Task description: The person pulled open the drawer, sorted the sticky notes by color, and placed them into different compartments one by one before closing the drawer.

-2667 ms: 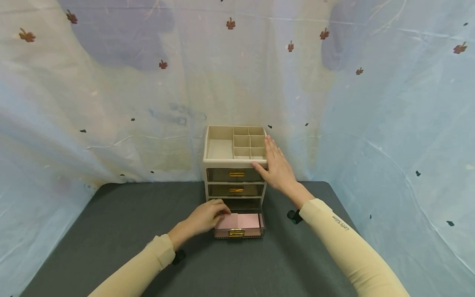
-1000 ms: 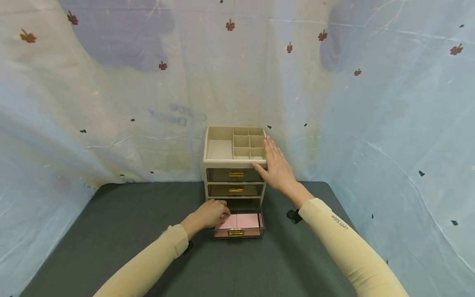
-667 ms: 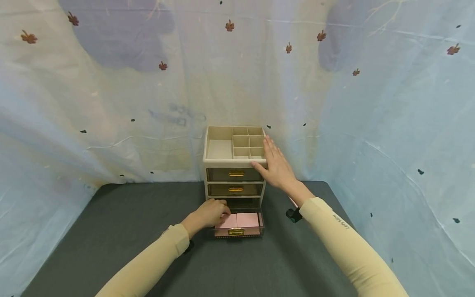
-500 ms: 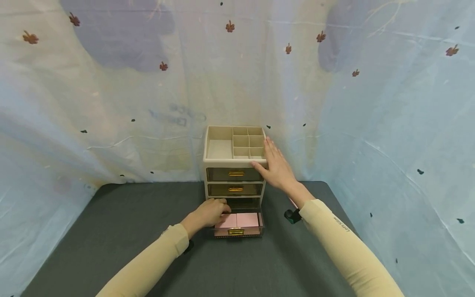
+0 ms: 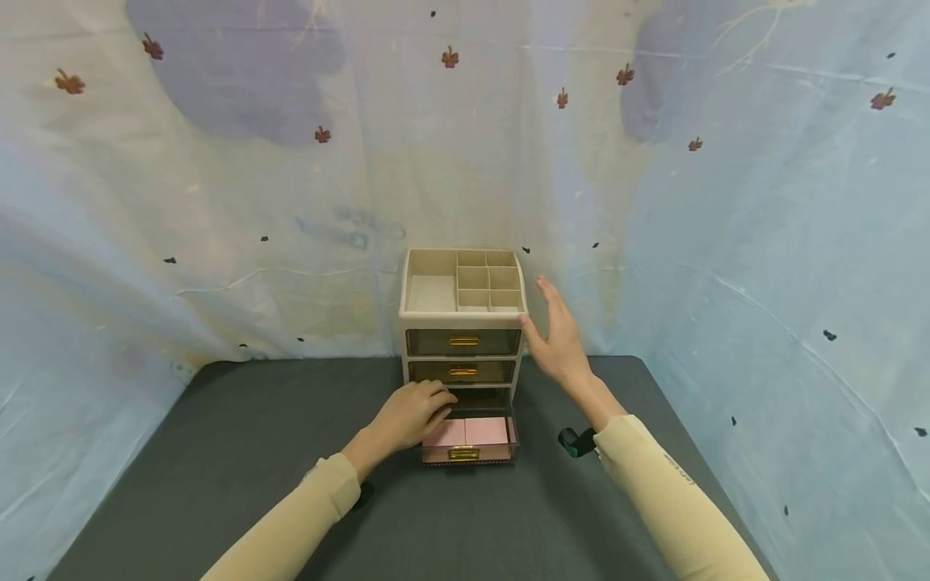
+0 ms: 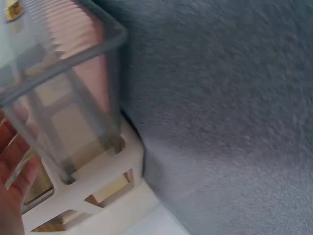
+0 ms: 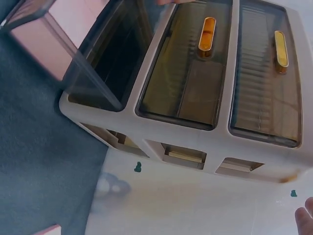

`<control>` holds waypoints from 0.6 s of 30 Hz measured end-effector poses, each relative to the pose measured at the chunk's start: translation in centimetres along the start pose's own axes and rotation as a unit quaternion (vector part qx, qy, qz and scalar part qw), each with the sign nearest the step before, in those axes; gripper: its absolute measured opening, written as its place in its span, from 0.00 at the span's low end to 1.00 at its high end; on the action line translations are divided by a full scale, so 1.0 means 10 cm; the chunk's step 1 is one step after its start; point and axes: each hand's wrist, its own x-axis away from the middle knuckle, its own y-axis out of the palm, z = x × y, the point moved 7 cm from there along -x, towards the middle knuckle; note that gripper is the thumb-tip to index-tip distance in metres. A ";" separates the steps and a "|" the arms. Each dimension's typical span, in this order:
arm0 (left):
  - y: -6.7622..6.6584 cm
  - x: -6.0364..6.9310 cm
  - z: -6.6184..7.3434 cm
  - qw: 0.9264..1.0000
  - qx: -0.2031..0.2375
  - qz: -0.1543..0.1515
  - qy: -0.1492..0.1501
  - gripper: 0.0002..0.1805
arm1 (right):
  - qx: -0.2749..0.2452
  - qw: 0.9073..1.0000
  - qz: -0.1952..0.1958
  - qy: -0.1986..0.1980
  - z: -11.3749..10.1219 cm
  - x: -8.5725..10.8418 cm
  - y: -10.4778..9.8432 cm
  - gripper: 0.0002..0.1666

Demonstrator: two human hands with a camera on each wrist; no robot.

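Observation:
A cream drawer organizer (image 5: pixel 462 320) stands at the back of the table. Its bottom drawer (image 5: pixel 513 452), transparent with a gold handle, is pulled out. Two pink square blocks (image 5: pixel 485 431) lie side by side inside it. My left hand (image 5: pixel 410 411) hovers at the drawer's left rear, fingers loosely bent and holding nothing visible; in the left wrist view its fingers (image 6: pixel 22 169) are partly behind the clear drawer wall. My right hand (image 5: pixel 561 343) is spread just right of the organizer, its thumb near the top front corner; whether it touches is unclear.
Two upper drawers with gold handles (image 5: pixel 462 372) are closed. The top tray has several compartments (image 5: pixel 474 277). A pink-edged piece (image 7: pixel 49 230) lies on the dark table (image 5: pixel 465 524) right of the organizer. A patterned curtain (image 5: pixel 465 161) hangs behind and at both sides.
My right hand has come off the organizer's right edge and moved right. My left hand has lifted slightly from the left pink block, its fingers loosening. The drawer stays pulled out.

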 end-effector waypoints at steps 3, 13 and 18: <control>-0.11 -0.01 0.02 0.999 -0.008 0.043 -0.003 0.11 | -0.012 0.999 0.039 -0.019 0.00 0.06 -0.06 0.36; -0.57 -0.05 0.04 0.984 -0.018 0.174 -0.017 0.16 | -0.056 0.986 0.140 -0.069 0.04 0.30 -0.19 0.31; -0.85 -0.08 -0.03 0.968 -0.026 0.248 -0.034 0.18 | -0.052 0.986 0.151 -0.058 0.13 0.45 -0.21 0.30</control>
